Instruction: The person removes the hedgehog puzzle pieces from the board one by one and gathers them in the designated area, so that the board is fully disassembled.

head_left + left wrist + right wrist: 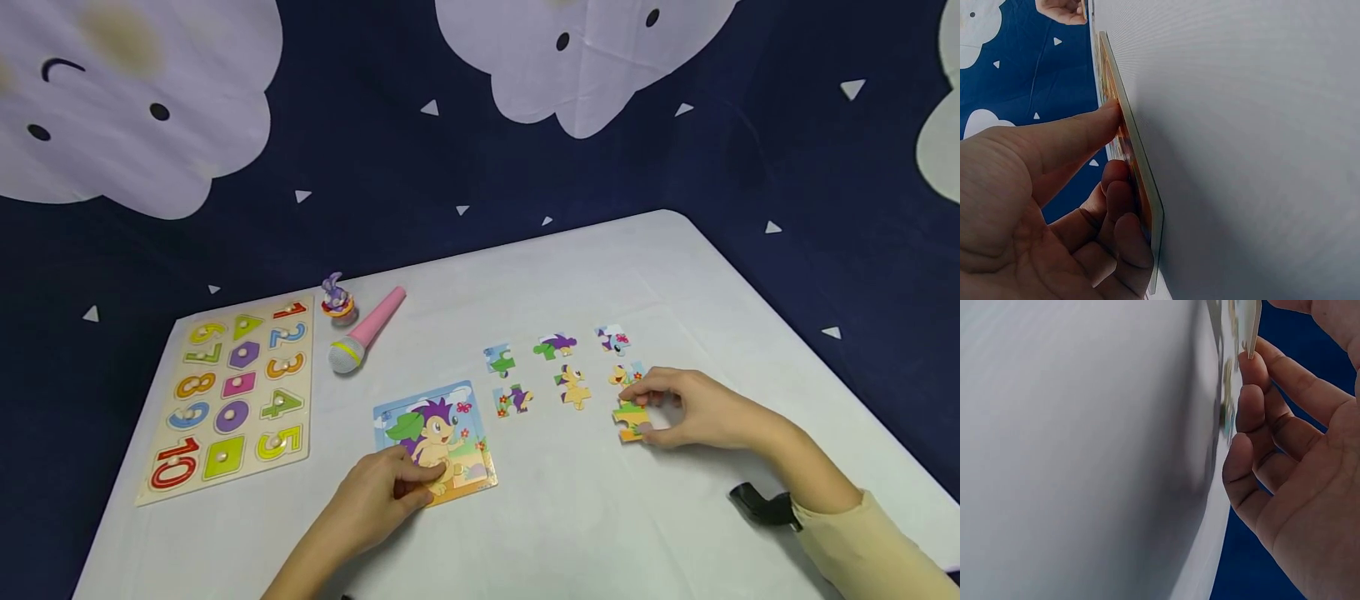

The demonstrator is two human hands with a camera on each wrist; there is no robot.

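Observation:
My right hand [693,408] pinches a green-and-orange jigsaw piece [632,422] between thumb and fingers. In the right wrist view the piece [1249,328] is tilted above the white table, gripped at its edge. Beside that hand lies a piece with a yellow face [621,376], partly covered by the fingers. My left hand [378,496] rests on the near-left part of a square puzzle board [460,400] picturing a hedgehog with a purple crest. In the left wrist view the thumb touches the board [1138,150] near its edge, while the other fingers lie bent on its face.
Several loose jigsaw pieces [573,387] lie in two rows right of the board. A number-and-shape peg board [255,433] sits at the left. Behind are a pink toy microphone [377,318] and a purple rabbit figure [337,296]. A black object [761,506] is by the right forearm.

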